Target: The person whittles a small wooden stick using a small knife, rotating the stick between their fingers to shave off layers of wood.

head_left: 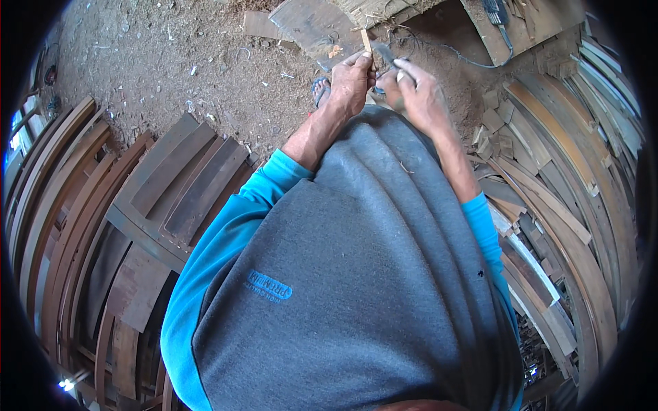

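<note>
My left hand (351,85) is closed around a thin pale wooden stick (366,42), whose upper end points away from me. Close on its right, my right hand (421,96) grips a tool with a dark, flat blade (386,55) that looks like a knife. The blade angles up and left toward the stick; whether the two touch, I cannot tell. Fingers cover the tool's handle, and the right hand is slightly blurred. Just beyond both hands lies a worn wooden board (308,27) on the ground, with a small pile of light shavings (334,51) on it.
A dark tool with a cable (495,12) rests on a wooden panel (528,34) at the far right. Stacked planks (68,226) stand at left, with more boards (569,144) and offcuts (504,116) at right. Sawdust and scraps litter the dirt floor (157,68). My sandalled foot (320,91) shows beside my left hand.
</note>
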A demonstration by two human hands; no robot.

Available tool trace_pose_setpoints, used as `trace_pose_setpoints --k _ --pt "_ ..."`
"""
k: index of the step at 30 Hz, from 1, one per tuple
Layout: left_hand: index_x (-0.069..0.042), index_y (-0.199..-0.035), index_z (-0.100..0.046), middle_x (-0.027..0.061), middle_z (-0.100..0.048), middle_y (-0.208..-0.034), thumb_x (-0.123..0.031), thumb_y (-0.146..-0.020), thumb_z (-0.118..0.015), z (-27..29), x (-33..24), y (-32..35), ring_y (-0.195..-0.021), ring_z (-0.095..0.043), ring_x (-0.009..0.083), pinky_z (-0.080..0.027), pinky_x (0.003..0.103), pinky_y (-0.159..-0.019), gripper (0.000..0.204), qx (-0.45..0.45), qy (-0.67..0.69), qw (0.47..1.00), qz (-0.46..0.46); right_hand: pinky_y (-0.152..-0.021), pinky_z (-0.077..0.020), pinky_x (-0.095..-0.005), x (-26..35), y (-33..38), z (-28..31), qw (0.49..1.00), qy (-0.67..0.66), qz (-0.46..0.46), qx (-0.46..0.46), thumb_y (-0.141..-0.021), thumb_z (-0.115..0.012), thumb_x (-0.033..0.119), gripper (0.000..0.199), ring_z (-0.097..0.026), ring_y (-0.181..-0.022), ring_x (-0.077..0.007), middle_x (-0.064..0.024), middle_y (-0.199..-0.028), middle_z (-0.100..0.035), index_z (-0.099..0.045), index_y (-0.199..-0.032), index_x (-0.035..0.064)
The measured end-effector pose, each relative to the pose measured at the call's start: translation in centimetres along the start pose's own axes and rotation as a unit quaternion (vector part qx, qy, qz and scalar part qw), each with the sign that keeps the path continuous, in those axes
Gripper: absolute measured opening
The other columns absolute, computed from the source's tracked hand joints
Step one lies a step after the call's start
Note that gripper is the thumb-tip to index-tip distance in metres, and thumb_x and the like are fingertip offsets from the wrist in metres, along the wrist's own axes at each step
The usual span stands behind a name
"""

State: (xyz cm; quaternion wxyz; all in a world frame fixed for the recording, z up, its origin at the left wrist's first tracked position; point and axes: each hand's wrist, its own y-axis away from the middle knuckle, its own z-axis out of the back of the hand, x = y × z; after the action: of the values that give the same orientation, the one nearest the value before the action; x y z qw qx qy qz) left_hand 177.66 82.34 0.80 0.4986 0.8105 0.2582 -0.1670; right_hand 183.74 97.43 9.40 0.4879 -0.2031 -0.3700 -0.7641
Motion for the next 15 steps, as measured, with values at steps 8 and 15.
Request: trace_pose_setpoints --k 8,15 --pt "0.001 -0.112 -0.071 0.0025 -0.066 -0.086 -0.016 -0.105 -0.054 0.1 0.1 0.2 -0.070 -0.059 0.0094 -0.051 0.024 -0.066 0.024 -0.001 -0.019 1.000 -0.023 -0.093 -0.0549 -0.0515 0.4 1.7 -1.0 0.997 0.028 -0.054 0.047 -0.102 -0.051 0.034 0.040 -0.068 -0.109 -0.0454 -0.0254 -0.117 -0.071 -0.067 -0.134 0.0160" --pt "0.001 -0.112 -0.072 0.0033 -0.068 -0.088 -0.017 -0.105 -0.055 -0.2 0.1 0.5 -0.071 -0.059 0.0101 -0.052 0.025 -0.066 0.025 0.007 -0.049 0.998 -0.024 -0.094 -0.0549 -0.0517 -0.2 1.4 -1.5 0.997 0.044 -0.056 0.042 -0.102 -0.051 0.036 0.041 -0.068 -0.110 -0.0451 -0.0247 -0.118 -0.071 -0.067 -0.134 0.0160"
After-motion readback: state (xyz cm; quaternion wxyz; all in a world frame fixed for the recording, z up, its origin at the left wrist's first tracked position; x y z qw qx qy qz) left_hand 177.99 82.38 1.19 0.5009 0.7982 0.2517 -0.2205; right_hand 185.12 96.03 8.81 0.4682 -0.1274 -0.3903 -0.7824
